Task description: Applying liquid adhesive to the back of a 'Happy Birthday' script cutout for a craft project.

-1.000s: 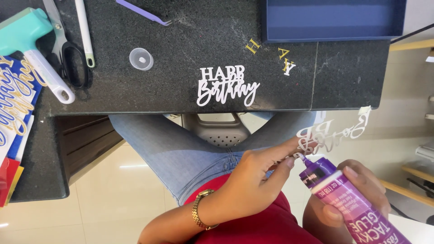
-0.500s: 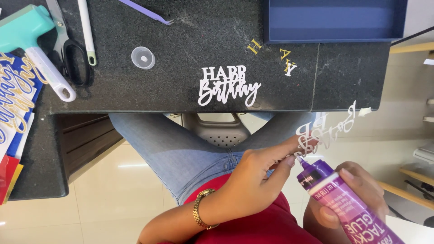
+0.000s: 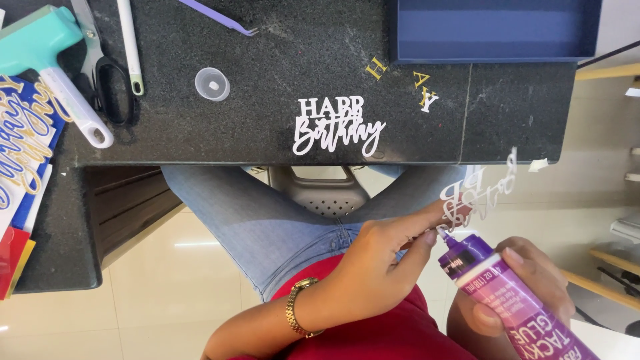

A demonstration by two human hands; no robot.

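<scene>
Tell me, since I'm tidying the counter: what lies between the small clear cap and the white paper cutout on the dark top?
Nothing: in the head view the dark countertop is bare between the clear cap and the white cutout.

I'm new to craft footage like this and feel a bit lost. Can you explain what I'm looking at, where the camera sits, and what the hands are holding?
The single view comes from a camera worn on the person's head, looking down over their lap and a dark stone table. No machine here, just two bare hands. The left hand, with a gold bracelet on its wrist, pinches a white paper word cutout off the table's edge. The right hand holds a purple glue bottle, its nozzle touching that cutout. On the table lie a matching white cutout, loose gold letters, black-handled scissors, a teal roller tool, a small clear cap, a purple pick tool and a blue tray.
</scene>
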